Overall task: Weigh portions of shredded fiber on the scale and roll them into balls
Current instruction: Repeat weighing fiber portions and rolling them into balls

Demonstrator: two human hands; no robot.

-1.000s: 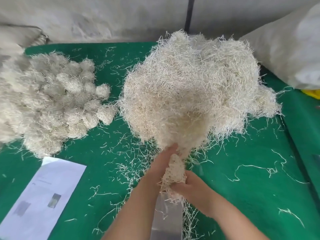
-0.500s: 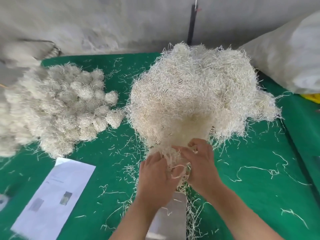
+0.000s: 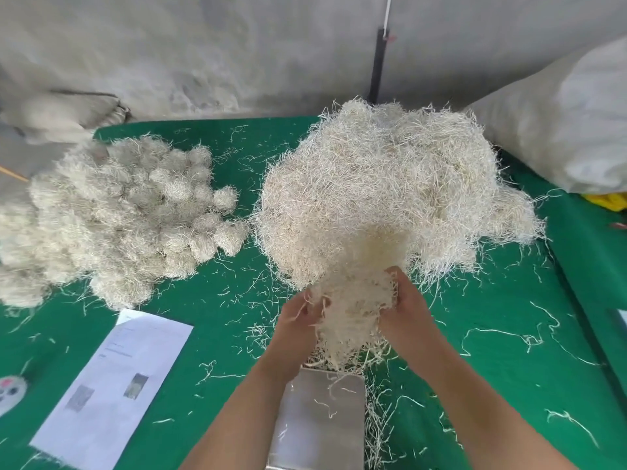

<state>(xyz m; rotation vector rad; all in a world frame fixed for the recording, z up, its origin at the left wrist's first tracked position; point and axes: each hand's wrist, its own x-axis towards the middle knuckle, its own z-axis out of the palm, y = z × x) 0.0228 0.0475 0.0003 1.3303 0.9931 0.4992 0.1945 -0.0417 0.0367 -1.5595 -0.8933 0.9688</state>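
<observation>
A large loose heap of pale shredded fiber [image 3: 383, 195] sits in the middle of the green table. At its near edge my left hand [image 3: 297, 320] and my right hand [image 3: 405, 310] hold a tuft of fiber [image 3: 353, 313] between them, fingers curled into it from both sides. Strands hang from the tuft toward the steel scale platform [image 3: 322, 422], which lies just below my wrists with a few stray strands on it. A pile of rolled fiber balls [image 3: 135, 212] lies at the left.
A printed white sheet [image 3: 115, 388] lies at front left on the green table cover [image 3: 509, 385], with loose strands scattered around. A big white sack [image 3: 570, 123] leans at the right. A grey wall stands behind, with a dark post [image 3: 378, 62].
My hands have spread apart and pulled a larger tuft out of the heap's near edge. The view has tilted down, showing more of the scale platform.
</observation>
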